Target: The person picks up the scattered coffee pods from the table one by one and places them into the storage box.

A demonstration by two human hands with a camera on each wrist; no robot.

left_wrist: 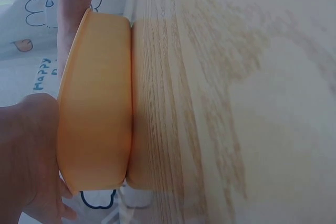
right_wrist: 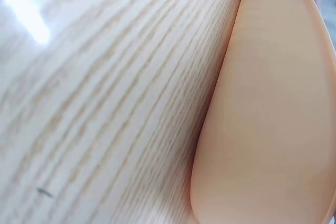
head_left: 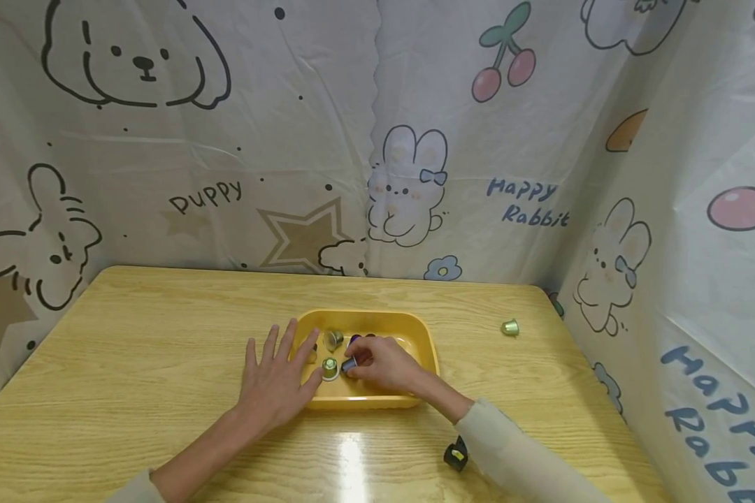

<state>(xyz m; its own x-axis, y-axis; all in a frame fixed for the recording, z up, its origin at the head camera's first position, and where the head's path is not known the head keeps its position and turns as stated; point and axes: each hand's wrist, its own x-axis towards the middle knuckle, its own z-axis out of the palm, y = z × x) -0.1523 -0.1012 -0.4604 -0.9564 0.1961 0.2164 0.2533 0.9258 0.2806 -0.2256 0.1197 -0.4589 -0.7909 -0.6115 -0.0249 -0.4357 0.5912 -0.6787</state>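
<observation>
A yellow tray (head_left: 371, 403) holds several coffee capsules. My right hand (head_left: 384, 365) reaches over its right side and pinches a blue capsule (head_left: 349, 365) between thumb and fingers. Just left of that capsule is a green capsule (head_left: 330, 368), with a pale gold capsule (head_left: 334, 340) behind it. Dark capsules beside the right hand are partly hidden by it. My left hand (head_left: 277, 385) lies with spread fingers over the tray's left front edge. In the left wrist view, the left hand (left_wrist: 29, 156) is against the tray's outer side (left_wrist: 100, 103).
A lone green capsule (head_left: 510, 327) lies on the wooden table (head_left: 182, 335) right of the tray. Near the right sleeve is a small black object (head_left: 456, 455) with a yellow mark. A printed curtain (head_left: 302, 140) closes off the back and right sides.
</observation>
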